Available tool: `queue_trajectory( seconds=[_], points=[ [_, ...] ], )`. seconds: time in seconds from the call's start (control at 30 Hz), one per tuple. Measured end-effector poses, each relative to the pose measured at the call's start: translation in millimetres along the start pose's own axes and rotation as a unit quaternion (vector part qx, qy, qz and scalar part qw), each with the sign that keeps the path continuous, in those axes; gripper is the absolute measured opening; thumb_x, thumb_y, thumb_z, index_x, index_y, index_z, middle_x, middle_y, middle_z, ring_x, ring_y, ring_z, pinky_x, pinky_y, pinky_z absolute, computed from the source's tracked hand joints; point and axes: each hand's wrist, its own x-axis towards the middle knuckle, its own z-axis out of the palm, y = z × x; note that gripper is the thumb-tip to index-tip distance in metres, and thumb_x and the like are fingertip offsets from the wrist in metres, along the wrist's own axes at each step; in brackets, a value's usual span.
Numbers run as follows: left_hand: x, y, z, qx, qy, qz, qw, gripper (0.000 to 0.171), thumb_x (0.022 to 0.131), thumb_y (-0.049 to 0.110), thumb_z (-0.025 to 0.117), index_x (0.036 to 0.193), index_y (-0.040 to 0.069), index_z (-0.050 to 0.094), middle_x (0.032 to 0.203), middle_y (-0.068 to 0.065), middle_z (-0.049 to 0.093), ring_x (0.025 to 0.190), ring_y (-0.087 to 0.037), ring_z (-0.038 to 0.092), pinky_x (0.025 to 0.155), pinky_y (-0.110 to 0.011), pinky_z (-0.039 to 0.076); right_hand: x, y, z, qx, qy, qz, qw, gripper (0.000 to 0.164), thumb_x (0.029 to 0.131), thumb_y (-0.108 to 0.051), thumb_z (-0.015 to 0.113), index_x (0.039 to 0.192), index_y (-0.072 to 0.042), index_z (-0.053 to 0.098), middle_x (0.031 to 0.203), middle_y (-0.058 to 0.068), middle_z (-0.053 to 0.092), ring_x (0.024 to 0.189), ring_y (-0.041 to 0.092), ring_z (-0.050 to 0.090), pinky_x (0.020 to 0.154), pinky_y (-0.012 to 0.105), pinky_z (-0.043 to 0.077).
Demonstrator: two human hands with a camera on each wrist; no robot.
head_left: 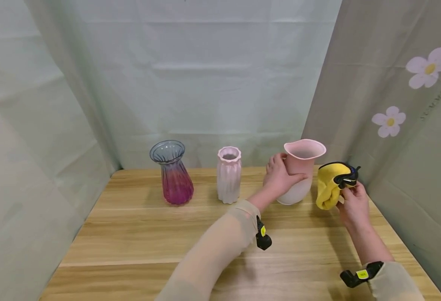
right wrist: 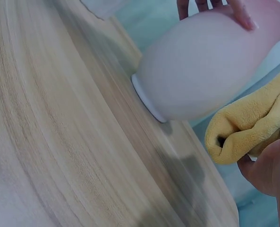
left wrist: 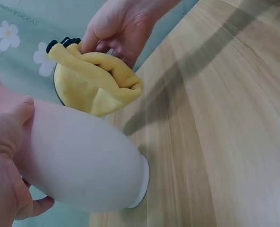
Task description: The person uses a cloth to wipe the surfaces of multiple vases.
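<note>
My left hand [head_left: 279,177] grips a vase [head_left: 298,188] with a wavy flared rim, pink at the top and fading to white below. Thumb and fingers lie around its upper body, and its base is at the tabletop. Just to the right, my right hand [head_left: 355,205] pinches a folded yellow cloth [head_left: 329,188] with black edging, held above the table. In the left wrist view the cloth [left wrist: 92,85] hangs beside the vase [left wrist: 88,161], with a small gap between them. The right wrist view shows the fold of the cloth [right wrist: 248,123] near the vase [right wrist: 196,66].
A ribbed pale pink vase [head_left: 229,179] stands upright left of the held one. Farther left is a blue-to-magenta glass vase [head_left: 177,184]. All are near the back of the wooden table [head_left: 141,246], before a pale curtain [head_left: 205,83]. A flowered curtain [head_left: 404,167] borders the right edge.
</note>
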Motion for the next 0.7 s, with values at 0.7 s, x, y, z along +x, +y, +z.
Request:
queue_trajectory(
  seconds=[0.7],
  points=[
    [20.8,-23.8,-27.4,-0.134,-0.173,0.131,0.967,0.078,0.093,0.022,0.079,0.157,0.009,0.037,0.15,-0.005,0.051,0.131,-0.013,0.05,0.111,-0.028,0.04,8,-17,37,-0.035,-0.036,-0.085,0.995,0.022,0.104,-0.01,0.06,0.125,-0.016,0.055,0.118,0.001,0.054,0.102,0.014,0.05,0.074,0.023,0.055]
  ],
)
